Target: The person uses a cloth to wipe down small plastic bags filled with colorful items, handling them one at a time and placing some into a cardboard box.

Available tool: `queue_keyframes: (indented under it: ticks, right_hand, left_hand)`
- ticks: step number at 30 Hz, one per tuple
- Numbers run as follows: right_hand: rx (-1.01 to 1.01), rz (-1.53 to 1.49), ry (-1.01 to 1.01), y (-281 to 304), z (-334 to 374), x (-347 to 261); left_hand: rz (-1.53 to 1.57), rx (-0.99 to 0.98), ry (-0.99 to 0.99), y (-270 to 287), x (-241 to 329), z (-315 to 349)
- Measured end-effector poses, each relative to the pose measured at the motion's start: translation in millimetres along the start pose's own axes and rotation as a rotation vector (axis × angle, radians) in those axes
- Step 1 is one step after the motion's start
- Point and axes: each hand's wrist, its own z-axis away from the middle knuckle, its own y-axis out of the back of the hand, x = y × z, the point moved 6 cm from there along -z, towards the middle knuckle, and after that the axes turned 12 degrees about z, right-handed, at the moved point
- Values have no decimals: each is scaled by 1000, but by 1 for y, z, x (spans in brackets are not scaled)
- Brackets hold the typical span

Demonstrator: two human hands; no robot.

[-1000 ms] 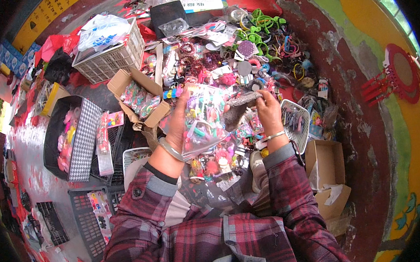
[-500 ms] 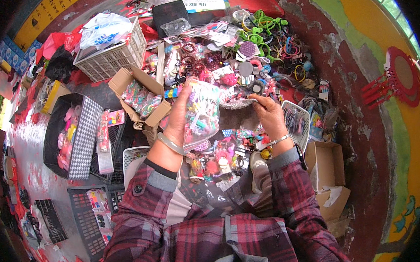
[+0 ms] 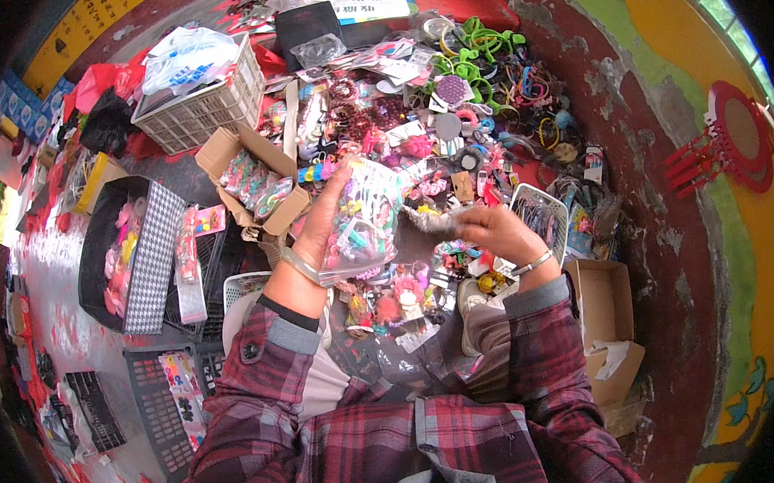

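Note:
My left hand (image 3: 314, 229) is wrapped round the edge of a clear plastic bag (image 3: 367, 214) full of small colourful hair accessories, held up in front of me. Between the fingertips of my right hand (image 3: 505, 236) is one end of a grey fuzzy strip (image 3: 427, 221); its free end reaches toward the bag. Whether it is a headband or a cloth, I cannot tell. Below and beyond both hands spreads a pile of hair ties, clips and bows (image 3: 407, 301), partly hidden by the bag.
A cardboard box (image 3: 288, 214) of packaged trinkets stands left of the bag, with a houndstooth-patterned bin (image 3: 157, 258) farther left. A white crate (image 3: 192, 119) sits at the far left. Beside my right hand are a white basket (image 3: 559, 240) and an opened cardboard box (image 3: 602, 303). Green headbands (image 3: 480, 55) lie far off.
My right hand has turned inward and dropped lower, and the grey strip has swung down with it. The bag in my left hand has shifted slightly left.

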Motion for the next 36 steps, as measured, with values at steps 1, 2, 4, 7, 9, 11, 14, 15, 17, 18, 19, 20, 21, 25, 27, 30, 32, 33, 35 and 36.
queue_keyframes:
  ticks: [1, 2, 4, 7, 9, 11, 14, 15, 17, 18, 19, 20, 21, 25, 27, 30, 32, 33, 35, 36]
  right_hand:
    - [-146, 12, 91, -4, 3, -9]
    - [-284, -98, 7, -10, 5, -10]
    - [-125, -348, -45, -15, -3, -4]
    - [-36, -475, 28, -33, -15, -1]
    - [-77, -276, 131, -47, -18, -17]
    - [-216, -37, 178, -71, -20, 2]
    - [-77, 341, 53, -76, -24, 27]
    - [-55, 459, -33, -62, -22, 6]
    - [-17, 601, -136, -50, -19, -3]
    - [-9, 627, -147, -48, -19, -2]
    - [0, 652, -158, -46, -18, -1]
    - [20, 677, -153, -44, -16, -4]
    - [19, 681, -168, -41, -15, -6]
    - [119, 691, -287, -30, -14, -7]
    - [273, 543, -329, -23, -14, -7]
    - [565, -234, -115, -29, -21, 9]
    - [523, -1121, 47, -38, -29, 0]
    - [434, -1528, -23, -39, -24, -20]
    - [238, -1687, 179, -48, -13, -25]
    - [133, -1676, 165, -53, -5, -25]
  left_hand:
    - [23, -14, 26, 3, -3, -2]
    - [43, -32, 56, 2, -7, -4]
    - [60, -73, 140, -3, -19, -1]
    - [24, -160, 302, -12, -37, 3]
    - [-23, -109, 312, -17, -40, 17]
    - [-36, -165, 370, -20, -42, 22]
    - [-68, -143, 369, -22, -42, 23]
    - [-78, -114, 354, -20, -40, 24]
    - [-108, -131, 360, -13, -40, 19]
    - [-123, -140, 365, -10, -41, 17]
    - [-128, -137, 370, -8, -43, 16]
    - [-132, -135, 374, -7, -44, 15]
    - [-137, -132, 378, -7, -46, 14]
    - [-114, -107, 358, -20, -45, 19]
    - [-91, -127, 388, -19, -46, 19]
    - [-90, -218, 306, -36, -47, 28]
    - [-87, -262, 326, -41, -62, 30]
    - [-88, -280, 328, -44, -69, 31]
    - [-71, -347, 368, -54, -83, 30]
    - [-62, -380, 385, -59, -89, 30]
